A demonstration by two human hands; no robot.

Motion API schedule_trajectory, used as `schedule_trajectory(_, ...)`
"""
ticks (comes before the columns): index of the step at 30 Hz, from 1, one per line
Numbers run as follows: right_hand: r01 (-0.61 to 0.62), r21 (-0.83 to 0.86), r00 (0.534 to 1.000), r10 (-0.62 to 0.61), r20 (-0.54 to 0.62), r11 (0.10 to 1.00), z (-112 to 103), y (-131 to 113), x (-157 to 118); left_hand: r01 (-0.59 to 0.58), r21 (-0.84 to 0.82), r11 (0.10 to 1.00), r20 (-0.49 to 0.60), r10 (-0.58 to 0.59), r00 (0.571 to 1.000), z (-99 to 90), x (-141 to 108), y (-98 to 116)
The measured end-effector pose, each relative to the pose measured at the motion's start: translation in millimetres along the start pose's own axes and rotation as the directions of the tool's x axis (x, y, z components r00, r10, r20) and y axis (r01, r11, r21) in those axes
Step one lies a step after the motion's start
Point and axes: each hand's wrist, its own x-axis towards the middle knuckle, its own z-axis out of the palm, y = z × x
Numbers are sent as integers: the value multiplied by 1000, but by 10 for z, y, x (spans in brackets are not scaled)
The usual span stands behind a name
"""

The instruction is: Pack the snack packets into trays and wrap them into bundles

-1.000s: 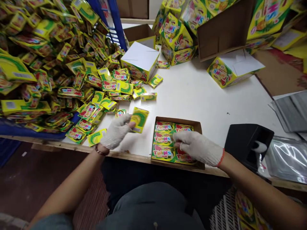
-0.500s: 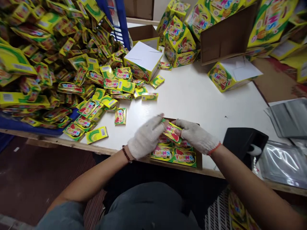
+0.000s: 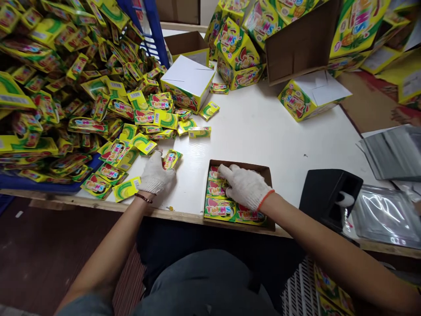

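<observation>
White knit gloves cover both your hands, and the action is right at the front edge of the table [image 3: 263, 131]! Your left grip [image 3: 155, 175] is down on the white top with its fingers curled, and a yellow TWINS packet [image 3: 171, 159] sits just beside its thumb side. They're touching or very nearly so, but from this angle I can't tell whether that grip has closed on the packet. Over to your right grip [image 3: 245, 186]: it's open, fingers stretched forward and resting on the packets [image 3: 219, 207] packed inside a shallow cardboard tray [image 3: 239, 164], with nothing visibly pinched. The tray sits directly under that grip, its near edge at the lip of the table. Just left of your left grip, another loose packet [image 3: 126, 188] lies near the edge, and beyond it a big heap of packets [image 3: 88, 87] spills over a blue plastic crate [image 3: 66, 186]. Straight ahead of your grips stands a white-topped carton [image 3: 187, 77], with a pile of yellow printed cartons [image 3: 237, 55] behind it. Off to the right of your right grip, there's a black box [image 3: 329, 197], and past that, shiny foil sheets [image 3: 386, 215]. A beaded bracelet [image 3: 144, 198] circles your left wrist!
</observation>
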Motion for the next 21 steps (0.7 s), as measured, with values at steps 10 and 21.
schedule_trajectory(10,197,-54,980,-198,-17,979,21,151,-54,19,-477,879,108,37,993,197,-328,268)
schedule_trajectory(21,221,-124,957,-191,220,967,-59,175,28,274,-901,335,316,78,945,212,-598,787)
